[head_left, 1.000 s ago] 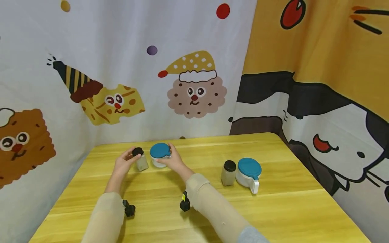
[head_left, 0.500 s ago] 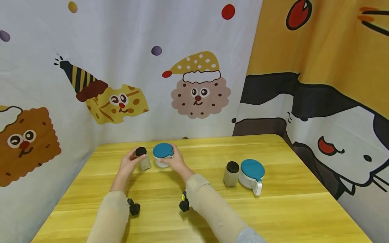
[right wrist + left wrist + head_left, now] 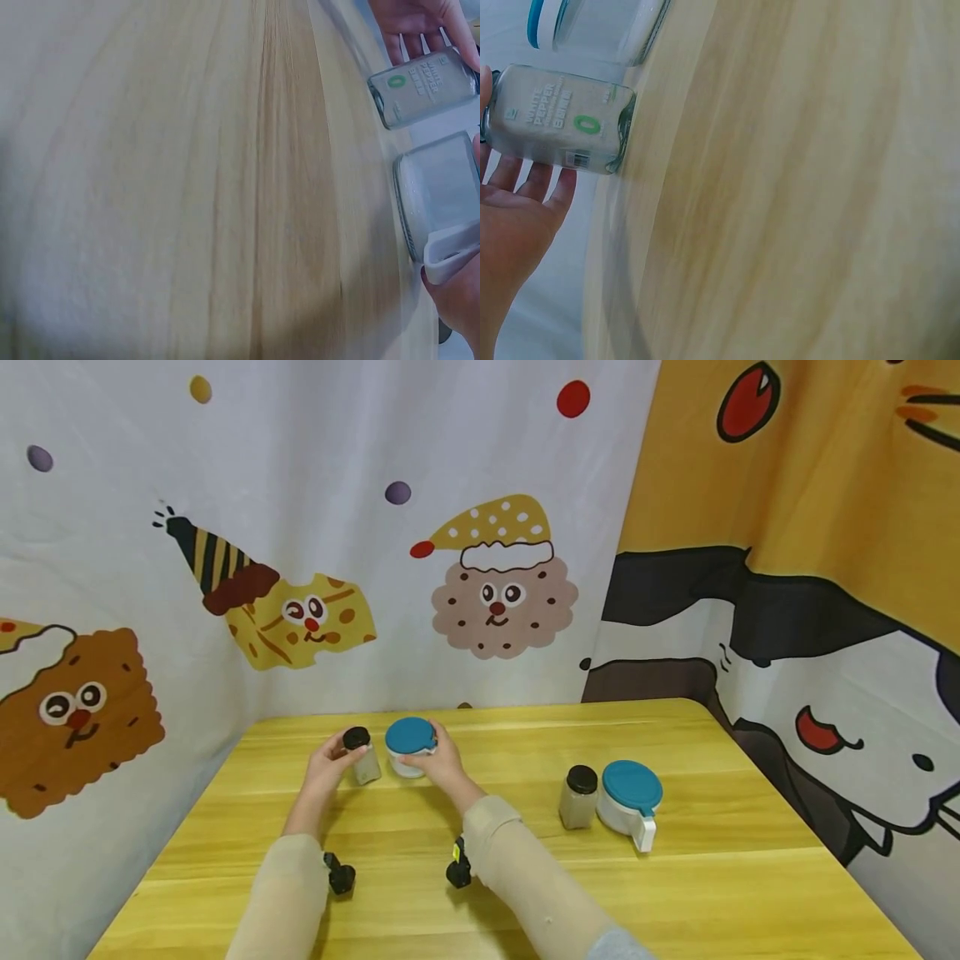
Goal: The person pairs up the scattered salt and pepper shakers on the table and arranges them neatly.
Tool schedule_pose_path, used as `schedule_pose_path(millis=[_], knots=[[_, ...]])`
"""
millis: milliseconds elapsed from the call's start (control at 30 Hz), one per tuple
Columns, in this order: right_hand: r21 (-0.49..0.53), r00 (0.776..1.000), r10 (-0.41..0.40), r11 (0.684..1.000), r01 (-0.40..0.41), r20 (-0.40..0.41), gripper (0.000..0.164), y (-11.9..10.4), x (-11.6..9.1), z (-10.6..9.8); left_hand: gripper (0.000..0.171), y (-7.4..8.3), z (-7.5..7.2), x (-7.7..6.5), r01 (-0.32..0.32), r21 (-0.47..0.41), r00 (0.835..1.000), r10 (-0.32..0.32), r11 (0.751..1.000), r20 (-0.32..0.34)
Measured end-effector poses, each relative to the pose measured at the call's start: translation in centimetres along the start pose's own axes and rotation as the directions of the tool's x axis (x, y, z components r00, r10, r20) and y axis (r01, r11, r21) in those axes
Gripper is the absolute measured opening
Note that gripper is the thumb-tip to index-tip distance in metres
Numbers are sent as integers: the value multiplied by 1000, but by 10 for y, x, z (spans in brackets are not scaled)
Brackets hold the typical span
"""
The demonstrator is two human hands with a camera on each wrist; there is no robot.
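My left hand (image 3: pixel 325 767) grips a small pepper jar (image 3: pixel 367 767) near its black lid, thumb in front and fingers behind. In the left wrist view, the clear glass of this pepper jar (image 3: pixel 559 120) shows pale powder and printed white lettering that reads "pepper". Just to its right, my right hand (image 3: pixel 446 763) holds a seasoning jar (image 3: pixel 410 737) with a round blue lid, at its handle side. The right wrist view shows that jar's white handle (image 3: pixel 452 247) and clear glass body. A narrow gap separates the two jars, and the pepper jar leans slightly.
On the right part of the wooden table (image 3: pixel 720 860) stand a second black-lidded jar (image 3: pixel 579 800) and a second blue-lidded jar (image 3: pixel 632 789), side by side, the latter's handle facing front right. Behind the table hangs a printed cartoon curtain (image 3: pixel 322 468).
The head view has swung slightly left, so everything sits further right in it. Both hands keep hold of the same jars, in nearly the same place on the table.
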State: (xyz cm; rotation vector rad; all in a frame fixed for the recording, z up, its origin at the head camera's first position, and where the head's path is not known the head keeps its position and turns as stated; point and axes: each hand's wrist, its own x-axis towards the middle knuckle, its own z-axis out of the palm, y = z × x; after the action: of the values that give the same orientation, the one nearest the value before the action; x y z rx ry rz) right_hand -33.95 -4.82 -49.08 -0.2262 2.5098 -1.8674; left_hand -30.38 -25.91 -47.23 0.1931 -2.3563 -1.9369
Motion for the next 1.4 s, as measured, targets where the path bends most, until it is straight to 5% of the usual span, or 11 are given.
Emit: schedule_pose_path(millis=[1400], knots=[[86,986,-32,995,46,-163,83,1,-16,14,59,2,5,-6,-33,-39,999,31,999,-33]])
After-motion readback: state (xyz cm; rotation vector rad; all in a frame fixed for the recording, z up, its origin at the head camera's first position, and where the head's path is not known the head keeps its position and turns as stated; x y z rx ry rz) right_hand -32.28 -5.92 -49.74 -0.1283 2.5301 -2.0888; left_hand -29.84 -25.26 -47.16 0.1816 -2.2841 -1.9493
